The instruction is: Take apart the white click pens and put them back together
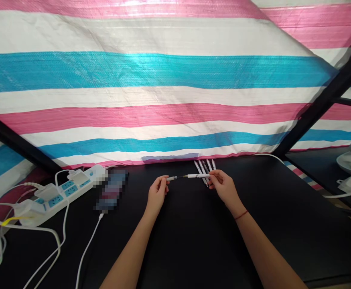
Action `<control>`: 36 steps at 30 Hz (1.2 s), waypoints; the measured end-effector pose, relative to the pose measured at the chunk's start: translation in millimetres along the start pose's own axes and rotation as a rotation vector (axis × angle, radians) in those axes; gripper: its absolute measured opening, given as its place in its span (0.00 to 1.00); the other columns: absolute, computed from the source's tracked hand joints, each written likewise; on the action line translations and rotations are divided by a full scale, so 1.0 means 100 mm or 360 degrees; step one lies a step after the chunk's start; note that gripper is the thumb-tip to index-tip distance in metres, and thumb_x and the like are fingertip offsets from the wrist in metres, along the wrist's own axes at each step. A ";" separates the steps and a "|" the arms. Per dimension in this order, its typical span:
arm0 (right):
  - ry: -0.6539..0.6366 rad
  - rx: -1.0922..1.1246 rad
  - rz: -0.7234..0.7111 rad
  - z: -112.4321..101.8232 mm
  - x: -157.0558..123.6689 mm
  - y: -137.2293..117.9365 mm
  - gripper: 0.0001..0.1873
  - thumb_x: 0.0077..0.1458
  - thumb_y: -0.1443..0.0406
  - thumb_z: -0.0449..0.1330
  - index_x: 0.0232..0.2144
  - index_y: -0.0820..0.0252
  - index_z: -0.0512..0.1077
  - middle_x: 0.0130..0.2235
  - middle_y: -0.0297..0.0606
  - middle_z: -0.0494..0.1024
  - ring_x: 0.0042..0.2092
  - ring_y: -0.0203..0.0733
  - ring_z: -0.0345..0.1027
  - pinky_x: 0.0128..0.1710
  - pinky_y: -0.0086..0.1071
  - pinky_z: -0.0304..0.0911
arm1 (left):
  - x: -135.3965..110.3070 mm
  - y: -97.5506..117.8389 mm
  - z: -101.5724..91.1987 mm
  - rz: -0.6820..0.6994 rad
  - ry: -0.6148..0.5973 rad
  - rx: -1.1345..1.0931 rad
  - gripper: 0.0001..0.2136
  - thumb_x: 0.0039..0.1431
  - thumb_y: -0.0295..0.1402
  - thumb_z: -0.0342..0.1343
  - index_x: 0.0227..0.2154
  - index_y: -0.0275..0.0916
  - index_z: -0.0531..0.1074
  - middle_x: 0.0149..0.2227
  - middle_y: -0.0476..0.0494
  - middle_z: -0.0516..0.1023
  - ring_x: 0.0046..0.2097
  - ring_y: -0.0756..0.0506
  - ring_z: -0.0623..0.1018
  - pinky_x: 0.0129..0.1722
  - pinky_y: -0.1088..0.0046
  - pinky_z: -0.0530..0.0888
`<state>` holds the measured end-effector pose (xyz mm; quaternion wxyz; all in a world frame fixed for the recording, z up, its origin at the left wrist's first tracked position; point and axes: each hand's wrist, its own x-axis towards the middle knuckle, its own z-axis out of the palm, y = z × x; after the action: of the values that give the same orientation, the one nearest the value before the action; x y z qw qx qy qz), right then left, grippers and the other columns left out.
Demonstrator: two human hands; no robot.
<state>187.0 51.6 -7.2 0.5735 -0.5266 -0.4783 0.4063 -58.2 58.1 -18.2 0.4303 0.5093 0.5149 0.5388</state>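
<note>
Level above the black desk, my left hand point(158, 190) pinches the clear end of a thin pen refill point(173, 178). The refill's dark section points right, toward the end of a white pen barrel point(195, 176). Whether its tip is inside the barrel or just meets it, I cannot tell. My right hand point(222, 185) grips the barrel's other end between thumb and fingers. Behind and partly under that barrel, several white pens point(214, 163) lie side by side on the desk.
A phone point(112, 190) with a blurred screen lies left of my hands, a white charging cable point(88, 245) plugged into it. Farther left is a white power strip point(88, 182) with chargers and tangled cords. Striped plastic sheeting point(163, 96) hangs behind the desk point(187, 241), between black frame bars.
</note>
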 end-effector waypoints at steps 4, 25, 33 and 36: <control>0.0166 -0.0001 -0.0006 -0.07 0.04 0.00 0.21 0.46 0.49 0.62 0.33 0.60 0.69 0.29 0.38 0.74 0.27 0.41 0.69 0.24 0.34 0.69 | 0.01 0.01 0.00 -0.0027 0.0064 -0.0114 0.20 0.53 0.48 0.54 0.40 0.35 0.72 0.31 0.45 0.72 0.24 0.53 0.67 0.21 0.77 0.64; 0.0219 0.0144 0.0052 -0.06 0.03 -0.03 0.21 0.46 0.49 0.62 0.32 0.61 0.71 0.26 0.36 0.74 0.27 0.40 0.71 0.26 0.34 0.71 | 0.01 0.02 -0.01 -0.0036 0.0082 -0.0149 0.18 0.53 0.44 0.55 0.41 0.36 0.70 0.34 0.45 0.73 0.24 0.54 0.67 0.22 0.78 0.65; 0.0189 0.0133 0.0075 -0.06 0.03 -0.01 0.22 0.43 0.50 0.64 0.33 0.62 0.71 0.27 0.37 0.74 0.27 0.40 0.71 0.26 0.34 0.71 | 0.02 0.00 -0.01 -0.0015 0.0069 -0.0135 0.18 0.53 0.45 0.56 0.41 0.36 0.71 0.34 0.44 0.73 0.24 0.53 0.67 0.22 0.78 0.65; 0.0161 0.0142 0.0110 -0.05 0.02 -0.04 0.21 0.43 0.52 0.64 0.34 0.63 0.71 0.29 0.39 0.76 0.28 0.40 0.72 0.27 0.34 0.71 | 0.01 0.01 -0.01 -0.0012 0.0058 -0.0134 0.18 0.53 0.44 0.56 0.40 0.36 0.71 0.34 0.45 0.73 0.24 0.53 0.67 0.22 0.78 0.65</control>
<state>192.5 52.5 -3.2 0.6056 -0.5366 -0.4116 0.4195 -58.8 59.4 -17.5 0.4438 0.4788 0.5014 0.5677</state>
